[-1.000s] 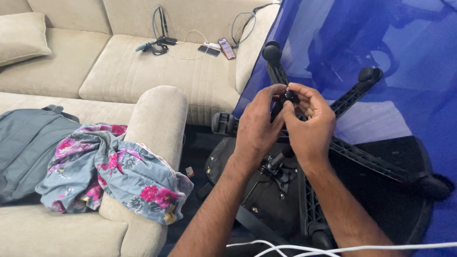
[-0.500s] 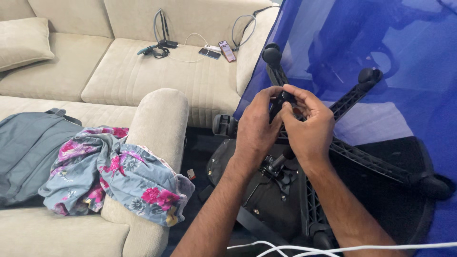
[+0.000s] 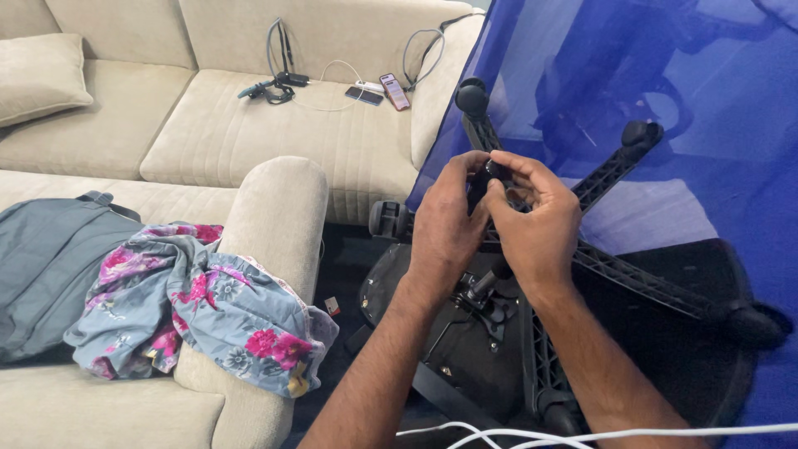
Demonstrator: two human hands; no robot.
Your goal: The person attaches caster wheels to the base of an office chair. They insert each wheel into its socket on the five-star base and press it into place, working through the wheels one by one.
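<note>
So I've got a small black part (image 3: 497, 170) pinched up at the hub of the overturned office chair base (image 3: 640, 278), right where the star legs meet. Can't really tell what the part is, my fingers cover most of it. Both hands are clenched onto it: left hand (image 3: 445, 224) wraps in from the left side with the thumb pressing near the top, right hand (image 3: 536, 220) curls over from the right with the fingertips on the piece. The two hands touch each other.

The chair lies upside down, black plastic legs fanning out, with casters (image 3: 472, 96) at the tips of the far ones. The gas lift mechanism (image 3: 482, 291) sits just below my wrists. A blue translucent sheet (image 3: 665, 100) covers the upper right of the view. A white cable (image 3: 582, 434) runs along the bottom edge.

To the left is a beige sofa (image 3: 249, 125) with a floral cloth (image 3: 199, 308) draped on its arm, a grey garment (image 3: 46, 266) beside it, plus phones and chargers (image 3: 378, 91) on the far seat.
</note>
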